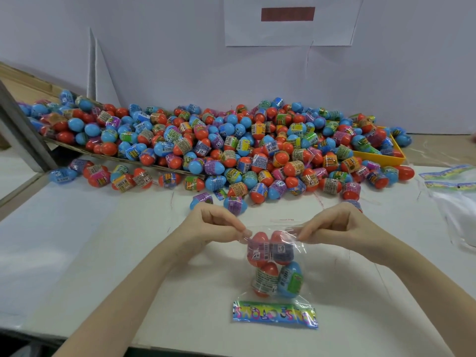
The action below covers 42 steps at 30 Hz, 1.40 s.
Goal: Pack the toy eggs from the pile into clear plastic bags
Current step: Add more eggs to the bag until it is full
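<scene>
On the near middle of the white table (77, 240) lies a clear plastic bag with a colourful printed header strip (275, 314), and inside it sit four toy eggs (274, 264), three red and one blue. The left hand (216, 225) and right hand (334, 226) each pinch the bag's far open edge between curled fingers. Beyond them a large pile of red and blue label-wrapped toy eggs (219, 150) spreads across the far side of the table, with a yellow plastic tray (381, 157) at its right end.

One head-worn view looks forward and down from close above the near table (77, 253) edge, facing the far wall (180, 60).
</scene>
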Motion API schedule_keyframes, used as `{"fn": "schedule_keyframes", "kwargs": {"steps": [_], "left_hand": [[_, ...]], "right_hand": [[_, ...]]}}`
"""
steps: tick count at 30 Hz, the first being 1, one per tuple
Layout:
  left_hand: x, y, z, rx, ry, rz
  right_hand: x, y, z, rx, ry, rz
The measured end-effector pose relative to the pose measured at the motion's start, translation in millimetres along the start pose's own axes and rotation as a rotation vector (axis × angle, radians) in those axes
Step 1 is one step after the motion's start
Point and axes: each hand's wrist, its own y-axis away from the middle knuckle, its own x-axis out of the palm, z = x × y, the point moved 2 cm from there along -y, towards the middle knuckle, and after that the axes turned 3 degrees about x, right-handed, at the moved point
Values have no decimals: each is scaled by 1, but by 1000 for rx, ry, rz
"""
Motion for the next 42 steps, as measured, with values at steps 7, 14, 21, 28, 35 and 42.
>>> {"fn": "schedule_keyframes", "kwargs": {"steps": [7, 14, 21, 28, 35, 42], "left_hand": [[0, 1, 3, -23, 17, -42], [4, 4, -7, -26, -168, -75], [7, 6, -5, -14, -76, -165], [13, 10, 1, -26, 3, -183], [24, 14, -5, 49, -12, -196], [39, 16, -3, -155, -206, -126]], "right_hand": [[4, 4, 5, -14, 184, -62], [10, 10, 9, -8, 226, -77], [16, 11, 2, -50, 108, -181], [10, 14, -9, 87, -192, -253], [38, 0, 4, 230, 130, -209], [40, -2, 6, 156, 110, -279]]}}
